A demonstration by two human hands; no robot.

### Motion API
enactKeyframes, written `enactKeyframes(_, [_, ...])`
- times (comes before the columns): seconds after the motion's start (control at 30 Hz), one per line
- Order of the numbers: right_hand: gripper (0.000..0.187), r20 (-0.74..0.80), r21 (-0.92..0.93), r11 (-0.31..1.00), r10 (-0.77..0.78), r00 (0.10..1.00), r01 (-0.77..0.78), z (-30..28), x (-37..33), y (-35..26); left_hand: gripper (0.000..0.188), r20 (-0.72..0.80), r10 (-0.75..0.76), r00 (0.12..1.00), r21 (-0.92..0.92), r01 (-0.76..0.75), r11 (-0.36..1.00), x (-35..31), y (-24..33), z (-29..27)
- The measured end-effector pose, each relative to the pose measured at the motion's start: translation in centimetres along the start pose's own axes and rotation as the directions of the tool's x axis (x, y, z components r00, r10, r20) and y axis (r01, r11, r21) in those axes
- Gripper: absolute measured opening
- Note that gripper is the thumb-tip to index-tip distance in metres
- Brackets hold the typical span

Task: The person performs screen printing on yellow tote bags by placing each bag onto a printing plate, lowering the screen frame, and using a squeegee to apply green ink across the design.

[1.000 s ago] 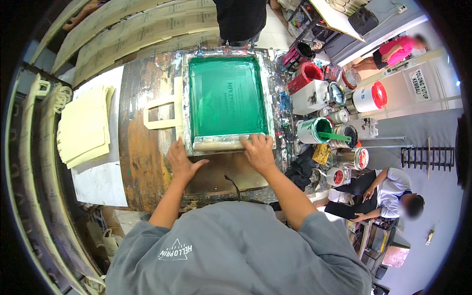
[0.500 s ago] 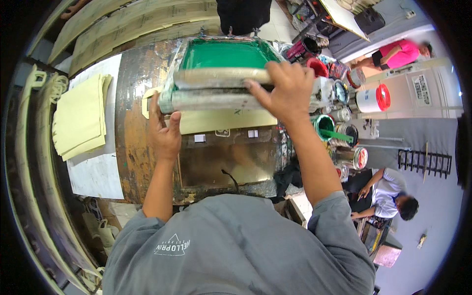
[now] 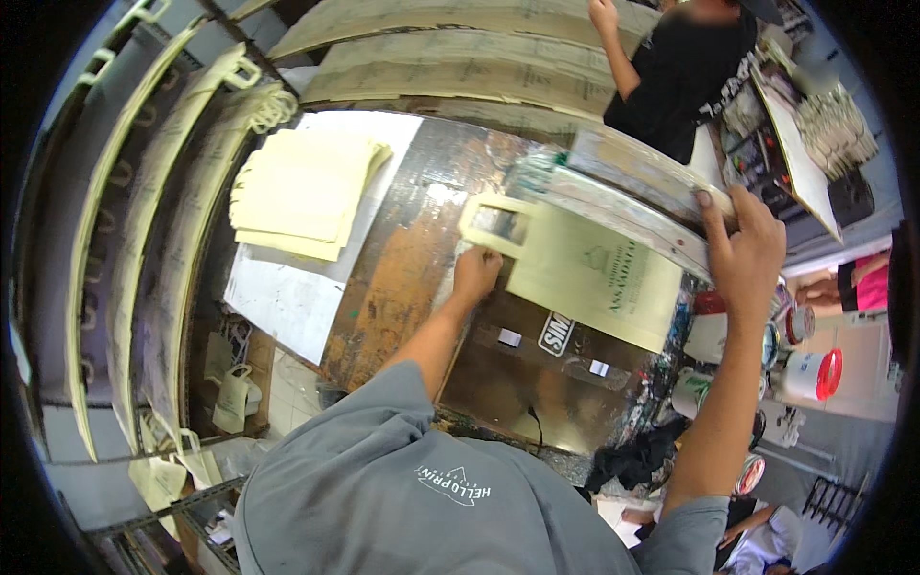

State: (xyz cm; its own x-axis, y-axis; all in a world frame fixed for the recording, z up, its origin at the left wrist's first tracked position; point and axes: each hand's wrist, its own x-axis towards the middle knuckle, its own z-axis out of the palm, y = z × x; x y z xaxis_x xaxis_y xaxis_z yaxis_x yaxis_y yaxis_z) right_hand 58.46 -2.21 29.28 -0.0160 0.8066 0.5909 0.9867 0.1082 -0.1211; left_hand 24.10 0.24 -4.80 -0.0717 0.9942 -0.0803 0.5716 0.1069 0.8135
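Observation:
A pale yellow tote bag (image 3: 585, 271) with dark green print lies flat on the worktable's brown board. My left hand (image 3: 476, 271) is closed at the lower edge of the bag's handle, fingertips pinched together on it as far as I can see. My right hand (image 3: 749, 240) grips the right end of a screen-printing frame (image 3: 628, 216), thumb over its top. The frame is tilted up beyond the bag, its near side raised. A wooden-handled squeegee (image 3: 652, 172) lies along the frame, by my right thumb. The frame's mesh is hidden from here.
A stack of pale yellow bags (image 3: 297, 192) lies on white paper at the left of the table. Paint tubs, one with a red rim (image 3: 815, 374), crowd the right side. Drying racks (image 3: 172, 240) hold bags at left. A person in black (image 3: 676, 77) stands beyond the table.
The view has turned left. The frame has tilted up, hiding the green ink and uncovering the printed bag. My left hand has left the frame for the bag's handle.

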Motion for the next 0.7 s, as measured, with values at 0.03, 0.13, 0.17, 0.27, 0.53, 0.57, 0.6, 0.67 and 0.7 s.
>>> enactKeyframes(0.03, [0.053,0.014,-0.009,1.0,0.007,1.0,-0.007,0.0,0.2,0.3,0.027,0.015,0.048,0.999,-0.024,-0.048,0.999,2.0,1.2,-2.1])
enactKeyframes(0.13, [0.053,0.031,-0.003,1.0,0.01,0.999,-0.01,0.0,0.9,1.1,0.051,0.112,0.066,0.991,0.078,-0.075,0.994,2.9,3.4,-6.9])
enactKeyframes(0.17, [0.053,0.059,-0.011,1.0,0.014,0.998,-0.013,0.0,0.5,1.4,0.057,0.093,0.148,0.985,0.197,-0.164,0.967,1.6,3.0,-5.8])
enactKeyframes(0.27, [0.061,0.124,0.004,0.997,0.077,0.989,-0.078,0.3,1.0,0.2,0.071,0.096,0.139,0.986,0.065,-0.146,0.987,-5.1,3.4,-0.8])
enactKeyframes(0.53, [0.06,0.072,-0.079,0.997,0.028,0.997,-0.023,-0.1,0.8,1.9,0.051,-0.055,0.0,0.999,0.361,0.02,0.932,-2.8,4.4,10.8])
enactKeyframes(0.57, [0.06,0.08,-0.059,0.998,0.037,0.996,-0.032,0.0,0.5,1.4,0.046,-0.017,-0.016,1.0,0.299,0.02,0.954,-1.8,3.4,10.6])
enactKeyframes(0.6, [0.06,0.07,-0.072,0.997,0.022,0.997,-0.017,-0.1,0.7,1.1,0.04,0.019,-0.03,0.999,0.233,0.025,0.972,-0.8,2.6,10.4])
enactKeyframes(0.67, [0.059,0.064,-0.071,0.997,0.019,0.998,-0.015,0.6,0.7,0.0,0.031,0.039,0.041,0.998,0.092,-0.044,0.995,0.5,0.0,9.0])
enactKeyframes(0.7, [0.059,0.071,-0.067,0.998,0.019,0.997,-0.014,0.7,0.9,-0.4,0.027,0.013,0.121,0.993,0.005,-0.121,0.993,1.0,-1.3,8.0])
